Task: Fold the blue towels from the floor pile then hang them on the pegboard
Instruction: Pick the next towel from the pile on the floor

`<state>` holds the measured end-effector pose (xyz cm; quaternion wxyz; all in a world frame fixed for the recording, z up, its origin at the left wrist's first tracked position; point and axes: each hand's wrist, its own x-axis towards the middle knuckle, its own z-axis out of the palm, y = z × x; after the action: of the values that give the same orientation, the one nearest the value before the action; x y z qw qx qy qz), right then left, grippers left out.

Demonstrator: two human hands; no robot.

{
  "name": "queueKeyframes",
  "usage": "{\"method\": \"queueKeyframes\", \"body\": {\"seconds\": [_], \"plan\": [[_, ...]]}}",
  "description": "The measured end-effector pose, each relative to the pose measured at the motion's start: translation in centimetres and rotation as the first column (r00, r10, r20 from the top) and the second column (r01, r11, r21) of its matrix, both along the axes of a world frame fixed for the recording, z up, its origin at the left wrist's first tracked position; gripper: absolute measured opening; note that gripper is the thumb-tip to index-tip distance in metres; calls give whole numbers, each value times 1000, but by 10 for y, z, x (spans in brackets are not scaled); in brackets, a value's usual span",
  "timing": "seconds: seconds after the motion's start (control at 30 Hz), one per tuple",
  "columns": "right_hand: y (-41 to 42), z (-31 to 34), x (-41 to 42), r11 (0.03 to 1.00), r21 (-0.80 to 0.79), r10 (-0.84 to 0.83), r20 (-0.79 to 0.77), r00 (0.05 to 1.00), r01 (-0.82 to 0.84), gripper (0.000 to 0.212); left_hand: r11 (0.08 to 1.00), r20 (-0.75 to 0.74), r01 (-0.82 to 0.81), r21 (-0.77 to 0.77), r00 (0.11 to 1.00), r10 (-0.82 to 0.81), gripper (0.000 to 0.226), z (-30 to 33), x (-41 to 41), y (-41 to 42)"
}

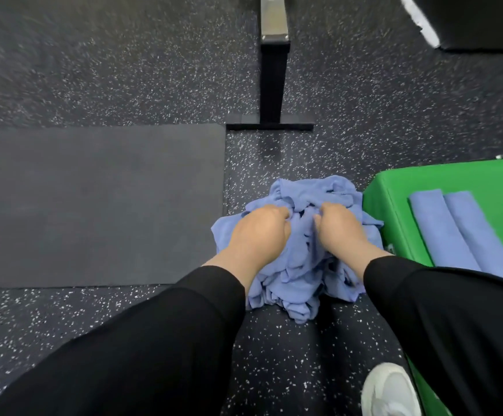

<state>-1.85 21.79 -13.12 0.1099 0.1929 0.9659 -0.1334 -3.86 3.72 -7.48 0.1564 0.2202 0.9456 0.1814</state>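
The soft, limp pile of blue towels [301, 250] is gripped by left hand [259, 232] and right hand [338, 229], fingers apparently buried in folds; a loose edge is best sought.

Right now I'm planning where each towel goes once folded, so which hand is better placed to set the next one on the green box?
Probably the right hand: like the left hand it grips the towel pile, but the green box with two folded towels lies on its side.

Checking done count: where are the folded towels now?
Head view, right side: two folded towels lie side by side on the green box, right of the floor pile.
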Motion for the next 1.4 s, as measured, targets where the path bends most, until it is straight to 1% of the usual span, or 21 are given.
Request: {"method": "queueKeyframes", "body": {"seconds": [0.07, 0.1, 0.2, 0.27, 0.33, 0.37, 0.47, 0.57, 0.63, 0.73, 0.83, 0.93, 1.0, 1.03, 1.07, 1.13, 1.17, 1.2, 1.23, 1.3, 1.4], "plan": [[9, 31, -5, 967, -224, -145, -93, 985, 121, 19, 997, 4, -61, 40, 998, 60, 25, 15, -2, 0], [13, 48, -6, 945, -294, -193, -143, 971, 145, 18, 993, -2, -91, 75, 996, 91, 27, 24, -2, 1], [21, 104, -1, 898, -426, -269, -329, 905, 112, 20, 953, -14, -207, 221, 976, 216, 30, 61, 0, 5], [17, 147, 4, 840, -539, -316, -391, 864, 63, 19, 901, 2, -270, 338, 958, 286, 31, 95, 4, 7], [7, 192, 15, 707, -707, -407, -384, 829, 20, 16, 855, 8, -288, 431, 949, 316, 30, 131, 12, 7], [2, 213, 22, 657, -754, -435, -395, 809, -15, 16, 834, 15, -293, 468, 946, 324, 29, 148, 18, 5], [-14, 272, 49, 567, -813, -465, -449, 763, -132, 12, 751, 64, -315, 580, 937, 343, 26, 199, 41, -1], [-29, 306, 81, 403, -898, -506, -381, 774, -178, 9, 674, 77, -296, 676, 939, 335, 23, 238, 72, -13], [-40, 312, 102, 343, -922, -519, -344, 783, -177, 8, 674, 112, -270, 688, 957, 269, 21, 250, 92, -21], [-55, 311, 118, 301, -939, -528, -308, 791, -165, 10, 712, 199, -225, 665, 973, 121, 24, 244, 109, -29], [-64, 314, 122, 284, -947, -509, -281, 814, -149, 9, 743, 191, -191, 641, 978, 87, 29, 234, 110, -30], [-63, 315, 121, 275, -954, -503, -248, 828, -118, 12, 770, 160, -194, 608, 980, 120, 7, 232, 106, -35], [-61, 312, 117, 329, -938, -470, -259, 844, -104, 14, 775, 161, -219, 593, 975, 152, 18, 230, 100, -37], [-58, 310, 114, 392, -914, -445, -284, 849, -100, 15, 760, 167, -236, 606, 971, 169, 21, 230, 97, -38], [-56, 308, 110, 494, -864, -411, -330, 850, -97, 17, 733, 177, -262, 628, 965, 193, 22, 231, 94, -39], [-49, 305, 102, 739, -664, -300, -471, 830, -110, 22, 664, 210, -318, 677, 948, 240, 22, 234, 88, -41], [-46, 303, 98, 822, -556, -238, -527, 816, -119, 25, 639, 227, -337, 691, 941, 250, 21, 237, 86, -42], [-44, 304, 95, 857, -497, -195, -559, 806, -137, 27, 620, 239, -343, 705, 939, 249, 21, 238, 85, -43], [-45, 303, 93, 855, -490, -166, -567, 807, -169, 27, 605, 248, -343, 718, 939, 238, 20, 240, 83, -44], [-48, 303, 89, 795, -559, -141, -548, 825, -235, 27, 583, 256, -339, 738, 941, 223, 19, 243, 81, -45], [-53, 304, 86, 626, -723, -122, -460, 880, -291, 18, 545, 250, -353, 760, 934, 255, 18, 244, 75, -48]]}}
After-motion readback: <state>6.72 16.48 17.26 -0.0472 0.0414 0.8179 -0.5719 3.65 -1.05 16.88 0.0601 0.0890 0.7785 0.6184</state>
